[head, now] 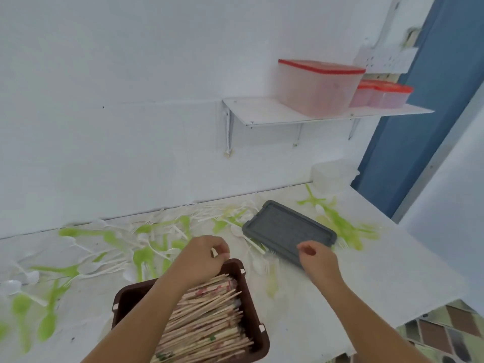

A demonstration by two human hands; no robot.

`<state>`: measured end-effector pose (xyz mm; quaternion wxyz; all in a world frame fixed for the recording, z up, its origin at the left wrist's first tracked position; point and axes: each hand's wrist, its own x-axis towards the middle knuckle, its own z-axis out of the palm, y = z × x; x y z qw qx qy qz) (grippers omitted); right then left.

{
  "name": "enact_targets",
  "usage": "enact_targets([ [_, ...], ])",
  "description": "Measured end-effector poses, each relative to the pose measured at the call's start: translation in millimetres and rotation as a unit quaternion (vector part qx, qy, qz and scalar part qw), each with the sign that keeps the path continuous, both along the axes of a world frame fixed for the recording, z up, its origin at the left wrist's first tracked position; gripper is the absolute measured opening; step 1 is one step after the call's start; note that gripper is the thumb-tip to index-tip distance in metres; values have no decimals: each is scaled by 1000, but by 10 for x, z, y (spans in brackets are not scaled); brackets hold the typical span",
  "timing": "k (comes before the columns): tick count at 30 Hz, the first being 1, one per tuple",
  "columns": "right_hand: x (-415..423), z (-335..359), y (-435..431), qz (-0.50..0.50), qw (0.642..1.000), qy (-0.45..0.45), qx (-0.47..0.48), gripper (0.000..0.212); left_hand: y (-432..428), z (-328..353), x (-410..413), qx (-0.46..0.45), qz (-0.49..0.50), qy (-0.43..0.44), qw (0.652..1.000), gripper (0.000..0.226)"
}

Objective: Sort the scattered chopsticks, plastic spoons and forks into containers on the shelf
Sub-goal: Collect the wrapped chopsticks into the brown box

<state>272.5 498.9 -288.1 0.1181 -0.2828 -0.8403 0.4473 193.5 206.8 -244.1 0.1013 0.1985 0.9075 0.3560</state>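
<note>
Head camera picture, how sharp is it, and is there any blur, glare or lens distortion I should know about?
Head view: soft all over, with motion blur smearing the green spoons and white cutlery on the counter; the chopsticks in the brown bin read clearest. Wide-angle distortion tilts the wall shelf and bows the counter edge. Lighting is even and diffuse, with no harsh glare or hard shadows. Both hands, left and right, look slightly smeared.

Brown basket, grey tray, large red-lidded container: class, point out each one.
Brown basket [250, 307], head view, on its right wall.
Grey tray [285, 226], head view, on its bare floor.
Large red-lidded container [317, 93], head view, on its front wall.
</note>
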Motion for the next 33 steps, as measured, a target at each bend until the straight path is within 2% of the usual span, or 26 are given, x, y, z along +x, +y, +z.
enact_targets([
  [2, -157, -82, 422, -76, 992, -57, -87, 26, 350, -20, -208, 16, -18, -4, 1000, 8],
  [5, -370, -232, 927, -132, 980, -101, -112, 38, 895, -150, -645, 6, -30, -29, 999, 12],
  [8, -589, -310, 1215, -152, 970, -132, -135, 19, 1456, -324, -1132, -29, -32, -61, 997, 35],
  [12, -876, -498, 1507, -169, 958, -162, -168, 18, 2070, -521, -1684, -82, -19, -102, 991, 53],
  [17, -972, -589, 1570, -155, 950, -179, -204, 20, 2336, -791, -1919, -142, -7, -161, 977, 60],
  [22, -1085, -537, 1582, -154, 944, -178, -232, 13, 2485, -880, -1891, -118, 41, -183, 975, 60],
  [26, -1148, -478, 1493, -158, 941, -179, -237, 13, 2400, -853, -1875, -228, 126, -121, 958, 73],
  [29, -1137, -448, 1398, -153, 945, -178, -229, 10, 2259, -914, -1882, -238, 123, -148, 952, 73],
  [33, -1112, -448, 1322, -151, 955, -121, -224, 12, 2165, -942, -1895, -233, 114, -126, 958, 65],
])
